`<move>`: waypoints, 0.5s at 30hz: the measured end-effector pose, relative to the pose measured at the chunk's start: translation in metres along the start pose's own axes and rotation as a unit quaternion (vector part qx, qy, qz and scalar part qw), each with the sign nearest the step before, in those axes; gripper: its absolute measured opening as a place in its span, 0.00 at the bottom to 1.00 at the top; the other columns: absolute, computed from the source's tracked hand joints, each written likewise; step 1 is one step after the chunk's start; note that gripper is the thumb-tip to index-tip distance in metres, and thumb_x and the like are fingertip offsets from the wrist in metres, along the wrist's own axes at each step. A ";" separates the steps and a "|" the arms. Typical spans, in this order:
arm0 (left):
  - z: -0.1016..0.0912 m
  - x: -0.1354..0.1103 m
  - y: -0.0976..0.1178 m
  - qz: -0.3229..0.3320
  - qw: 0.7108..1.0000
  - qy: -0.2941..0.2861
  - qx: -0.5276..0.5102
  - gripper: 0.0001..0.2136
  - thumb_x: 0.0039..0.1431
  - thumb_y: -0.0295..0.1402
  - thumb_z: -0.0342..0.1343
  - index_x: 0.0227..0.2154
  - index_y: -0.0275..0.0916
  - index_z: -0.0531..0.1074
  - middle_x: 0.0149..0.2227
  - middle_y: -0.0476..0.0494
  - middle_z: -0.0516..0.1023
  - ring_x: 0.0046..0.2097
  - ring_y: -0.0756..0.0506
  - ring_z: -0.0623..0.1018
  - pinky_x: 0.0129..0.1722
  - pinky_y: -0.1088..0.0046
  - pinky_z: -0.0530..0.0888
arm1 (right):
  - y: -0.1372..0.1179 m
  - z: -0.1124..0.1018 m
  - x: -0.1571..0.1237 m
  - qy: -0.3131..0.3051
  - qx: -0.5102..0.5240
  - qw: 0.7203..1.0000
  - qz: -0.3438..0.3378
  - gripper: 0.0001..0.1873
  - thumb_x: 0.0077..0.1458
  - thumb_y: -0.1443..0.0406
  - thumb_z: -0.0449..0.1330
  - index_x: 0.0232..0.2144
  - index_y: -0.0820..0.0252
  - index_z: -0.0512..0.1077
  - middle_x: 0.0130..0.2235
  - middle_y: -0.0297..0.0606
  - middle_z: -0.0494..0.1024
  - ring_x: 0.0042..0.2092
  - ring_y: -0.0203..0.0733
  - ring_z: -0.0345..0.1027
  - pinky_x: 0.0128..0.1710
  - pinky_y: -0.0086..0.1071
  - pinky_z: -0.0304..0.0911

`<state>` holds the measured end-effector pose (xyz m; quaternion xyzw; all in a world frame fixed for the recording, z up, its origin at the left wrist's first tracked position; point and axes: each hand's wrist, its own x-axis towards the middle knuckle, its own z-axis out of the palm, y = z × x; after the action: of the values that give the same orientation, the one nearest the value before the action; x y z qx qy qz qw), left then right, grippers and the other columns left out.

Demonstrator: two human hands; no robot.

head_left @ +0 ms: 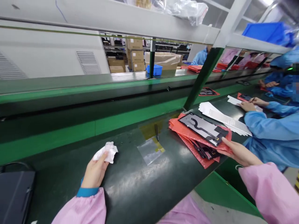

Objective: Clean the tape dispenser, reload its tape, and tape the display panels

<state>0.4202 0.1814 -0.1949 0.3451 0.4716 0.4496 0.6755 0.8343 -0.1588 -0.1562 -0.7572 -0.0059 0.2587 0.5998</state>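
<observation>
My left hand [97, 171] pinches a crumpled white wipe [109, 152] just above the dark bench at the left. At the right, my right hand [240, 152] is closed on the near corner of a screen panel [198, 126] and the red bubble-wrap sheet [182, 127] under it. The panel shows a silver back with a black ribbon cable. Beneath lie more red bubble sheets with dark panels [203, 151] between them. Between my hands, a clear plastic bag [150, 150] lies flat, with black tweezers [156, 132] at its far side.
White label strips [224, 118] fan out beyond the stack. A co-worker in blue sleeves [275, 124] works close on the right. A green post [201, 81] rises behind the stack, and a dark case [16, 193] sits at the left edge.
</observation>
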 end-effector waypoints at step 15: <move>-0.015 -0.022 -0.001 0.016 0.999 0.033 -0.013 0.08 0.56 0.21 0.60 0.39 0.34 0.79 0.46 0.39 0.84 0.57 0.39 0.78 0.53 0.71 0.79 | -0.060 0.080 -0.116 -0.221 0.019 0.946 -0.236 0.21 0.53 0.46 0.67 0.32 0.57 0.81 0.33 0.44 0.84 0.28 0.41 0.76 0.24 0.29 0.71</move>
<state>0.4027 0.1617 -0.1933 0.3283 0.4824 0.4776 0.6569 0.7198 -0.1066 -0.0682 -0.6464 -0.3123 0.2703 0.6415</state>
